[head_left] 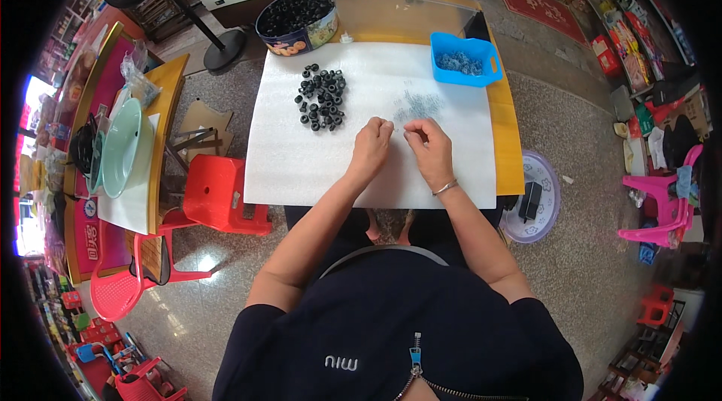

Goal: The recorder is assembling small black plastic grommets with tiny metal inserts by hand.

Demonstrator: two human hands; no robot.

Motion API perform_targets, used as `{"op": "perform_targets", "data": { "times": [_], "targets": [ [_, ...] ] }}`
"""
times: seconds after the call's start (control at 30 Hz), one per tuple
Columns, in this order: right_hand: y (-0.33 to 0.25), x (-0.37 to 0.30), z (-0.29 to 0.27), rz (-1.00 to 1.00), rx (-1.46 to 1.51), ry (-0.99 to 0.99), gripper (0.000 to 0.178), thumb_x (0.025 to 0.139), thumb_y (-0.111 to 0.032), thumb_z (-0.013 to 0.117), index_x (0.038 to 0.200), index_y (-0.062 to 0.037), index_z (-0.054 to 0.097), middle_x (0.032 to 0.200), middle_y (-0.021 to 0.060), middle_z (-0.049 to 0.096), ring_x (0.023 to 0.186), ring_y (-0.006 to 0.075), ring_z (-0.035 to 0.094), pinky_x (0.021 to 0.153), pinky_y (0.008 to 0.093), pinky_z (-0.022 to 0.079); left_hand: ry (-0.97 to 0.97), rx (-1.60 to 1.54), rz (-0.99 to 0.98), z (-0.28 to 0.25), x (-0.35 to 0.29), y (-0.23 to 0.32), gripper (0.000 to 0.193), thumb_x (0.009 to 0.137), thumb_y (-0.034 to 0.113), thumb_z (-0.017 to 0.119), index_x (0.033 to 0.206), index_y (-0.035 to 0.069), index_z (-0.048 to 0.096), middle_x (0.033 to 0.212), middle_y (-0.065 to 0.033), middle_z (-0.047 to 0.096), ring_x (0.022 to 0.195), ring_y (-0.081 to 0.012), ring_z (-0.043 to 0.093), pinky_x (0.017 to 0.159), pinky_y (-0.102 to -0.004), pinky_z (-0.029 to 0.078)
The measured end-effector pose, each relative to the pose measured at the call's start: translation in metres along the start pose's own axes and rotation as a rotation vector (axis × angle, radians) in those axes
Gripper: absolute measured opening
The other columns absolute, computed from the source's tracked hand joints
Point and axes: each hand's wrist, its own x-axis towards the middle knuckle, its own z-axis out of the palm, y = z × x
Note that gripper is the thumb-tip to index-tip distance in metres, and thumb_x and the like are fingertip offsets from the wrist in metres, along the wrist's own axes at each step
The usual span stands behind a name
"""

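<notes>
Heaped in an oval tin (298,42) at the table's far left: small black ring-like parts (295,12). Inside a blue plastic basket (466,78) at the far right: tiny bluish pieces (460,63). Between the two, toward the far edge, a clear plastic box (402,14).

On the white foam sheet (301,175), laid over a yellow table (508,145): a loose black pile (325,96) on the left, a thin bluish scatter (419,106) just beyond the hands. Left hand (372,143) narrow, thumb against index finger; right hand (431,151) near it, similarly narrowed; cannot tell whether holding anything.

Around: red stool (213,189), pale green basin (124,147), black pedestal fan (223,51); rightward, on speckled flooring (590,266), a lavender basin (550,209) with a black box (531,200) inside.
</notes>
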Motion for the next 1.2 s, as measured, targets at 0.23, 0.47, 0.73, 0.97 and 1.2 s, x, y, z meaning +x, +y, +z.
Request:
{"op": "perform_targets", "data": {
  "times": [0.23, 0.47, 0.73, 0.97, 1.2],
  "targets": [
    [0.0, -0.003, 0.001, -0.037, -0.208, -0.008, 0.011, 0.078, 0.0, 0.059, 0.089, -0.0016, 0.058, 0.086, 0.0113, 0.058, 0.072, 0.0256, 0.059, 0.065, 0.0325, 0.048, -0.006, -0.172, -0.163, -0.003, -0.004, 0.014, 0.028, 0.093, 0.023, 0.05, 0.096, -0.004, 0.056, 0.077, -0.0207, 0.062, 0.074, -0.03, 0.062, 0.07, -0.0384, 0.047],
    [0.01, -0.007, -0.018, -0.066, -0.287, 0.05, 0.011, 0.079, 0.001, 0.058, 0.09, -0.0006, 0.06, 0.083, 0.009, 0.057, 0.069, 0.019, 0.057, 0.063, 0.0281, 0.046, 0.219, 0.091, 0.151, -0.028, -0.006, -0.005, 0.025, 0.091, 0.021, 0.054, 0.092, -0.003, 0.06, 0.081, -0.0173, 0.062, 0.076, -0.0302, 0.059, 0.07, -0.0372, 0.045],
    [0.029, -0.023, -0.05, 0.166, 0.159, 0.092, 0.015, 0.08, 0.002, 0.055, 0.094, 0.0007, 0.061, 0.091, 0.0073, 0.057, 0.075, 0.0141, 0.059, 0.066, 0.0247, 0.048, 0.138, 0.321, 0.287, -0.013, -0.007, -0.001, 0.015, 0.087, 0.02, 0.058, 0.092, 0.007, 0.062, 0.09, -0.0123, 0.061, 0.078, -0.0322, 0.06, 0.07, -0.0402, 0.046],
    [-0.003, -0.032, -0.039, -0.153, -0.535, -0.115, 0.018, 0.074, -0.013, 0.067, 0.088, -0.0033, 0.062, 0.089, 0.0112, 0.054, 0.089, 0.0298, 0.052, 0.077, 0.0378, 0.043, 0.086, 0.43, 0.341, -0.01, -0.01, -0.005, 0.011, 0.086, 0.017, 0.059, 0.092, 0.01, 0.065, 0.09, -0.0098, 0.061, 0.074, -0.0289, 0.062, 0.064, -0.0384, 0.048],
    [0.013, -0.028, -0.031, -0.173, -0.483, -0.001, 0.008, 0.076, -0.009, 0.063, 0.082, -0.0046, 0.061, 0.083, 0.0095, 0.056, 0.083, 0.0301, 0.053, 0.074, 0.0392, 0.043, 0.131, 0.21, 0.346, -0.028, -0.01, -0.012, 0.015, 0.087, 0.015, 0.059, 0.098, 0.008, 0.067, 0.084, -0.0111, 0.061, 0.069, -0.0234, 0.059, 0.064, -0.032, 0.047]
  ]
}}
